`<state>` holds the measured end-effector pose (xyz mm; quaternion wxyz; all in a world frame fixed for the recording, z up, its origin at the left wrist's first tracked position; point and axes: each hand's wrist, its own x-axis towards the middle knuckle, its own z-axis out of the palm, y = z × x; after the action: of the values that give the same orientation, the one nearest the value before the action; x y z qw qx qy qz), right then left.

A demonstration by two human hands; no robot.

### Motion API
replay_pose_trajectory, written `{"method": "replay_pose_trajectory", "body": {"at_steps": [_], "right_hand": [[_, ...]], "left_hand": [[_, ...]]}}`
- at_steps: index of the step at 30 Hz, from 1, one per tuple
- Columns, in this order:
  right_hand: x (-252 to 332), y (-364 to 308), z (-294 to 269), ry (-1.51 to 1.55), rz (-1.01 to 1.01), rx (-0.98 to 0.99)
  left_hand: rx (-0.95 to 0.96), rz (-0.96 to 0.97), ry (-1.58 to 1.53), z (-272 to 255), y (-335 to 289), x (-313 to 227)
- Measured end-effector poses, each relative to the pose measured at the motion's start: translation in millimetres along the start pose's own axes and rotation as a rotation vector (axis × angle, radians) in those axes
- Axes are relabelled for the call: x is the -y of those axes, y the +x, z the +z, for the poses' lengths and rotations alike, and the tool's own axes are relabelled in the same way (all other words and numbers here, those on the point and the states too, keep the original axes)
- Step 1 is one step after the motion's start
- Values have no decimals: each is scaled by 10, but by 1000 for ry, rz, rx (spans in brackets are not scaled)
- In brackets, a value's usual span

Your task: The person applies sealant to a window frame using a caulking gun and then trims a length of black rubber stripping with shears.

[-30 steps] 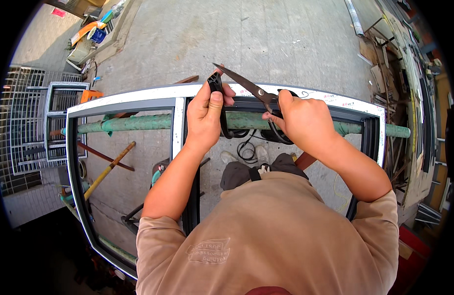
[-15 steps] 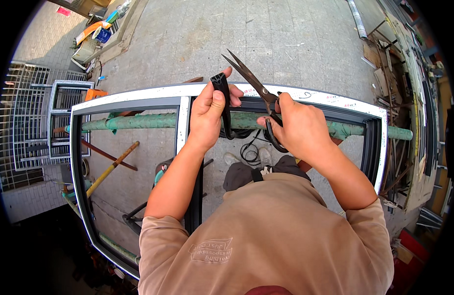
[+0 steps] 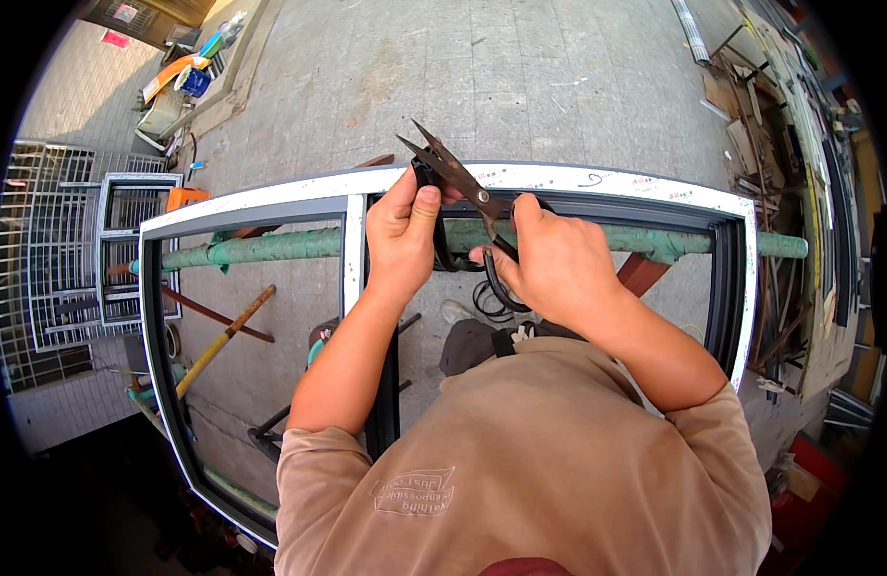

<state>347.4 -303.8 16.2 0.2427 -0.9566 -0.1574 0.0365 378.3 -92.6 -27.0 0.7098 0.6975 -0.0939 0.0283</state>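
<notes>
My left hand point(image 3: 401, 235) is closed around a black rubber strip point(image 3: 440, 240), thumb along it, with the cut-looking end pointing away from me. Below the fingers the strip hangs down in a bend. In my right hand point(image 3: 566, 257) I grip a pair of scissors point(image 3: 484, 198) with dark blades and black looped handles. The blades are parted and lie across the upper end of the strip, close to my left fingertips. Whether the strip sits between the blades is hard to make out. Both hands are above the far side of a white-filmed window frame point(image 3: 530, 177).
Green-wrapped bars point(image 3: 299, 248) run beneath the frame. A yellow pole point(image 3: 225, 341) slants under its left part. Black cable point(image 3: 493, 301) lies coiled on the paving near my feet. Metal grilles point(image 3: 64, 250) stand at left; scrap lengths and boards point(image 3: 765, 182) line the right.
The scissors have come left and nearer, so their blades now overlap the strip's top end. My left hand has stayed about in place, still gripping the strip.
</notes>
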Motion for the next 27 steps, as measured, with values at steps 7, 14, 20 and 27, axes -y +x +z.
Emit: {"method": "replay_pose_trajectory", "body": {"at_steps": [7, 14, 20, 27], "right_hand": [[56, 2, -59, 6, 15, 15], [74, 20, -56, -13, 9, 46], [29, -6, -33, -23, -21, -27], [69, -5, -101, 4, 1, 61]], "left_hand": [[-52, 59, 113, 5, -3, 34], [-92, 133, 238, -34, 13, 109], [-87, 133, 264, 2, 26, 58], [-93, 148, 347, 16, 22, 19]]}}
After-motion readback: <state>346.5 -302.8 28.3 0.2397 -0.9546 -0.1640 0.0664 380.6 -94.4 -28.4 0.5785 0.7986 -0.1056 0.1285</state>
